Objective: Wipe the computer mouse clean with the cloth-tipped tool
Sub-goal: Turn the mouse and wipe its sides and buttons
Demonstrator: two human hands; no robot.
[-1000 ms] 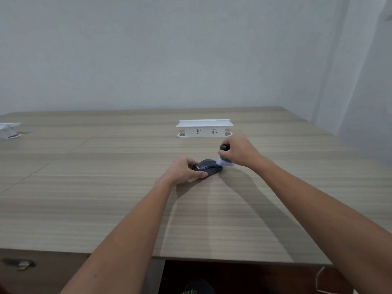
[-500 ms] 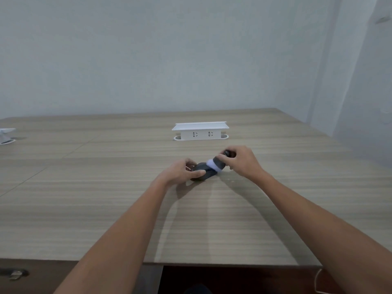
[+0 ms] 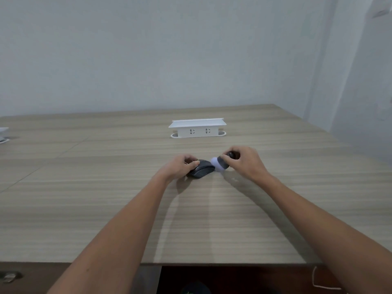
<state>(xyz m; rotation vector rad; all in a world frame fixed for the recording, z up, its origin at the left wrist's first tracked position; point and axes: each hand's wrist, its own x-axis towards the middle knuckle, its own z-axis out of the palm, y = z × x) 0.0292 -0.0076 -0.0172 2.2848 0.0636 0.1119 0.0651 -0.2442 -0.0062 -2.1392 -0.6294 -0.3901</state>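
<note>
A wooden table (image 3: 106, 209) fills the view, and the only box-like thing on it is a white socket unit (image 3: 197, 128) standing well behind the hands; its front shows two outlets, and the oval openings at its base show nothing inside that can be made out. At the far left edge a second white object (image 3: 3, 134) is cut off by the frame. The dark grey computer mouse (image 3: 201, 171) lies flat on the table near the middle, between the two hands and in front of the socket unit. Its long axis runs diagonally, one end toward the near left and the other toward the far right; which end is the button end cannot be told at this size. The left hand (image 3: 180, 167) grasps the mouse at its left side, fingers curled over the far edge and the thumb against the top. The right hand (image 3: 246, 162) is clenched around the dark handle of the cloth-tipped tool (image 3: 222, 163), which lies nearly level with its axis running right to left. Its rounded white cloth tip (image 3: 216, 163) points left and sits against the far-right end of the mouse, touching it or just beside it. Both bare forearms reach in from the near edge of the table.
</note>
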